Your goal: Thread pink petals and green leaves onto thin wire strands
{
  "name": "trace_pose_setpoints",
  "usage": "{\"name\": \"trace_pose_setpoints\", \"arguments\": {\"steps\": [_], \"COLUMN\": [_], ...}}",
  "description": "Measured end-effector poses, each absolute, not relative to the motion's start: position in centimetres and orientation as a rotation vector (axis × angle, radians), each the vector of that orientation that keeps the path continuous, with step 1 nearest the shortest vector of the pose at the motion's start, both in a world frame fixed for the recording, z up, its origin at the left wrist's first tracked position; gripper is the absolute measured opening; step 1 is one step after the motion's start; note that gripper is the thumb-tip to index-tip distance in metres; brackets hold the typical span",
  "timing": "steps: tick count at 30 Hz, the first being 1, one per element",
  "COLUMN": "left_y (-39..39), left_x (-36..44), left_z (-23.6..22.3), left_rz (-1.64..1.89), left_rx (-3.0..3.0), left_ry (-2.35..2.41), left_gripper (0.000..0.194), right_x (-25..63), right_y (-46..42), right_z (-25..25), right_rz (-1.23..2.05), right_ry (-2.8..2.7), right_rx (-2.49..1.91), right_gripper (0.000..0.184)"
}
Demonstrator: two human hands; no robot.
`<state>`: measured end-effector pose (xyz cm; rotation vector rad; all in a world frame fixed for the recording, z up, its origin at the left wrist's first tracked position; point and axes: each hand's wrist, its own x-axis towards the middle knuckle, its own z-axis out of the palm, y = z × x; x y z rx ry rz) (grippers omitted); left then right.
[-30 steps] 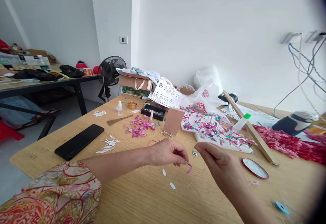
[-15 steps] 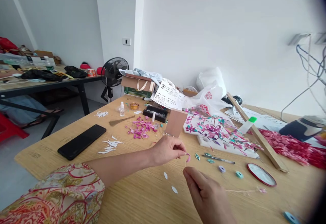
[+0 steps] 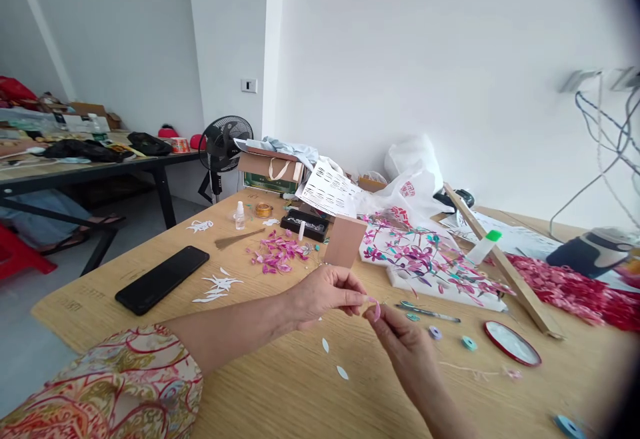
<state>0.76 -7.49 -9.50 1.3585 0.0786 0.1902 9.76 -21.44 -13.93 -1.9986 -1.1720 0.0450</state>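
Observation:
My left hand (image 3: 334, 294) reaches in from the left, thumb and forefinger pinched on one end of a small curved pink petal (image 3: 377, 310). My right hand (image 3: 403, 340) meets it from the lower right. Its thumb and forefinger are closed at the petal's lower part; whether a thin thread is also between them is too small to tell. Two white leaf-shaped pieces (image 3: 342, 372) lie on the table below the hands. Just beyond my right hand are a pen (image 3: 435, 312), a lilac spool (image 3: 435, 332) and a green spool (image 3: 469, 343).
Loose pink petals (image 3: 280, 252) lie behind my left hand, near an upright wooden block (image 3: 345, 242). A phone (image 3: 163, 279) and white slivers (image 3: 217, 287) are left. Purple flower sprays (image 3: 425, 252), a wooden bar (image 3: 520, 286) and a red-rimmed round dish (image 3: 513, 342) are right.
My right hand has moved up and closer to my left, its fingertips now at the pink petal. My left hand stays nearly in place, still pinching it.

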Motion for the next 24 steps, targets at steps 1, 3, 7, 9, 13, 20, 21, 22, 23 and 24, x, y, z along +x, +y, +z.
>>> {"name": "trace_pose_setpoints", "arguments": {"steps": [1, 3, 7, 9, 13, 20, 21, 22, 23, 24], "left_y": [-7.4, -7.2, -7.0, -7.1, -7.6, -8.0, -7.9, -7.8, -7.7, -7.6], "left_x": [1.0, 1.5, 2.0, 1.9, 1.3, 0.6, 0.6, 0.6, 0.8, 0.9], "left_z": [-9.6, -10.0, -10.6, -10.6, -10.1, -9.2, -9.2, -9.3, -9.4, -9.5], "left_rz": [0.222, 0.272, 0.337, 0.361, 0.195, 0.115, 0.143, 0.169, 0.195, 0.221], "left_rx": [1.367, 1.426, 1.797, 2.035, 2.048, 1.396, 1.373, 1.360, 1.357, 1.367], "left_ry": [0.100, 0.142, 0.083, -0.049, -0.200, 0.039, 0.066, 0.088, 0.104, 0.120], "left_gripper": [0.024, 0.021, 0.006, 0.007, 0.005, 0.016, 0.018, 0.020, 0.021, 0.021], "right_x": [9.0, 7.5, 5.7, 6.0, 8.8, 11.1, 10.8, 10.3, 9.7, 9.0], "right_y": [-21.5, -21.9, -23.2, -23.8, -23.9, -21.8, -21.6, -21.5, -21.5, -21.6], "right_z": [-14.4, -14.6, -12.7, -11.0, -8.6, -11.6, -12.3, -12.9, -13.4, -13.8], "right_rz": [0.047, 0.021, -0.146, -0.276, -0.400, -0.071, -0.049, -0.037, -0.030, -0.028], "right_ry": [-1.178, -1.227, -1.395, -1.425, -1.371, -1.179, -1.174, -1.173, -1.179, -1.196], "right_rx": [-2.008, -2.036, -2.114, -2.131, -2.145, -2.060, -2.055, -2.054, -2.056, -2.057], "right_gripper": [0.034, 0.033, 0.030, 0.029, 0.027, 0.032, 0.033, 0.034, 0.034, 0.034]}}
